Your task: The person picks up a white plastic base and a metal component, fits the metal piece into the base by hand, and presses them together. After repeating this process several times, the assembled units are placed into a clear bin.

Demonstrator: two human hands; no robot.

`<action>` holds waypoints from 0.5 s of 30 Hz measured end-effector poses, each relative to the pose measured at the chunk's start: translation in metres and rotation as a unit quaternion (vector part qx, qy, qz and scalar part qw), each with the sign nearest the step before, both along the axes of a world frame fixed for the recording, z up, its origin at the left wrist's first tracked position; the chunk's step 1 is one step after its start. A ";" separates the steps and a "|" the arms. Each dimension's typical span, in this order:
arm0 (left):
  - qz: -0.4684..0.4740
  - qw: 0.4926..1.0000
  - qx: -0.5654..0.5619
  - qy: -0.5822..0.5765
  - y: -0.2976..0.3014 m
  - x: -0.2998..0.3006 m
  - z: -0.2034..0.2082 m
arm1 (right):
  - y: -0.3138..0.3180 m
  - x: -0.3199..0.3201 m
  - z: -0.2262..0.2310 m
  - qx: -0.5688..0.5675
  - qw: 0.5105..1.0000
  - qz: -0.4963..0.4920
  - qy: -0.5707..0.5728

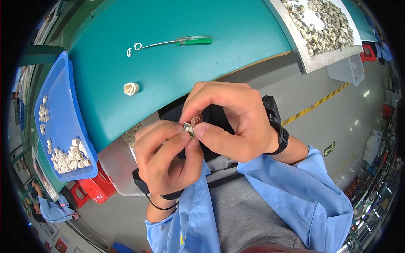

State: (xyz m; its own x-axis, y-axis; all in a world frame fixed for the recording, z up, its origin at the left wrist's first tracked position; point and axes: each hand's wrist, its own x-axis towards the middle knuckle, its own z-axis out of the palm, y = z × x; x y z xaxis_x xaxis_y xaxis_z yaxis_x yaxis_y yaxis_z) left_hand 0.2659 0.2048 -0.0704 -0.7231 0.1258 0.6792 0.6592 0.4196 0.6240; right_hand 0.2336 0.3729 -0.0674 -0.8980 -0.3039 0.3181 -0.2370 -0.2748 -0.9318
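My left hand (166, 154) and my right hand (236, 122) meet in front of my body, just off the near edge of the green table (177, 67). Between their fingertips is a small white-and-metal part (188, 127), pinched from both sides. A reddish-brown, shiny round piece (196, 120) shows at my right thumb and fingertip, next to that part; whether the two are joined I cannot tell. On the table beyond lie a screwdriver (194, 40) with a green handle, two thin white rings (137, 46) by its tip, and a white cylindrical fitting (131, 88).
A blue tray (63, 105) at the left holds many white fittings (71, 157). At the upper right, a metal-edged tray (310, 63) carries a heap of small parts. Clear plastic bins (346, 71), a red stool (98, 185) and a person in blue (55, 208) are around the table.
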 end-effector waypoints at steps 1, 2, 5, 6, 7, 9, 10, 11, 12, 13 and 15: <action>-0.002 1.000 -0.007 -0.002 -0.001 0.000 -0.001 | 0.000 -0.002 -0.002 0.004 1.000 0.010 0.010; -0.003 1.000 -0.014 -0.005 -0.002 -0.001 -0.002 | 0.000 -0.003 -0.003 0.002 1.000 0.013 0.010; 0.111 0.993 0.029 0.034 -0.004 -0.012 -0.006 | -0.001 -0.007 -0.008 0.022 1.000 -0.016 0.000; 0.162 0.984 0.053 0.053 -0.004 -0.017 -0.009 | 0.001 -0.009 -0.011 0.022 1.000 -0.016 0.000; 0.162 0.984 0.053 0.053 -0.009 -0.023 -0.011 | 0.004 -0.013 -0.014 0.010 0.999 -0.031 -0.003; 0.258 0.954 -0.150 -0.031 -0.028 -0.036 -0.013 | 0.007 -0.022 -0.018 -0.014 0.998 -0.058 -0.005; 0.302 0.917 -0.248 -0.072 -0.033 -0.041 -0.013 | 0.008 -0.026 -0.019 -0.014 0.998 -0.056 -0.004; 0.304 0.917 -0.247 -0.071 -0.035 -0.043 -0.014 | 0.008 -0.029 -0.020 -0.001 0.998 -0.057 0.000; 0.301 0.916 -0.256 -0.071 -0.036 -0.046 -0.016 | 0.008 -0.032 -0.021 0.012 0.998 -0.059 0.005; 0.298 0.915 -0.264 -0.070 -0.036 -0.048 -0.018 | 0.008 -0.034 -0.020 0.025 0.998 -0.061 0.009; 0.292 0.916 -0.266 -0.069 -0.035 -0.051 -0.020 | 0.008 -0.037 -0.021 0.029 0.998 -0.057 0.014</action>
State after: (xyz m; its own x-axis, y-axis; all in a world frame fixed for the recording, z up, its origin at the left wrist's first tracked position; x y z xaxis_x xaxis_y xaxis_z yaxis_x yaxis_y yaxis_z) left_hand 0.2152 0.1700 -0.0904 -0.8475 -0.0230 0.5303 0.1551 0.9447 0.2889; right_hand 0.1970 0.3806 -0.0880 -0.9186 -0.2196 0.3286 -0.2898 -0.1911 -0.9378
